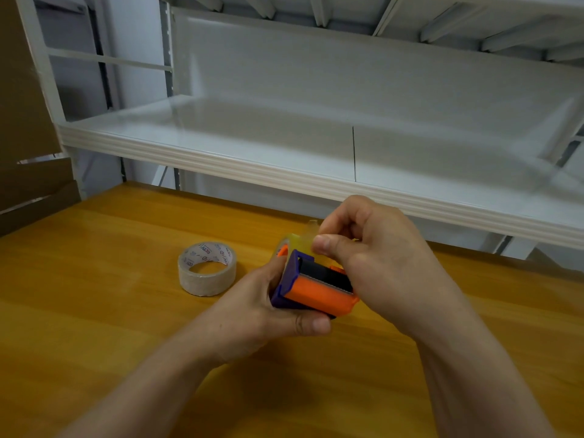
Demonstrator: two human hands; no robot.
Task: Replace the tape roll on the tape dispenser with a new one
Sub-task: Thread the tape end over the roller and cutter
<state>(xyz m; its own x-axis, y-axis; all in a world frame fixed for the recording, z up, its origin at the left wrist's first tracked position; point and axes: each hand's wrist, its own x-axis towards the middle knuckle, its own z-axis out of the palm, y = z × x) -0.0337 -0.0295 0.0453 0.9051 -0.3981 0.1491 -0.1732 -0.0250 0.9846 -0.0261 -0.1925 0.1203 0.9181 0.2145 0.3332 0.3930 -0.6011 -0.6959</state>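
The left hand (pixel 262 308) grips the purple-and-orange tape dispenser (pixel 316 290) while the right hand (pixel 379 263), just above, pinches the mounted roll's (pixel 294 241) loose tape end (pixel 311 225), and with a second tape roll (pixel 207 269) lying left of the left hand, threading seemingly remains.

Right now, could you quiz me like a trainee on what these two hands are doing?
1. True or false: the tape roll lies flat on the wooden table.
2. Which hand grips the purple-and-orange tape dispenser? A) left B) right
3. Fill in: the right hand pinches a strip of clear ____.
Key: 1 true; 2 A, the left hand; 3 tape.
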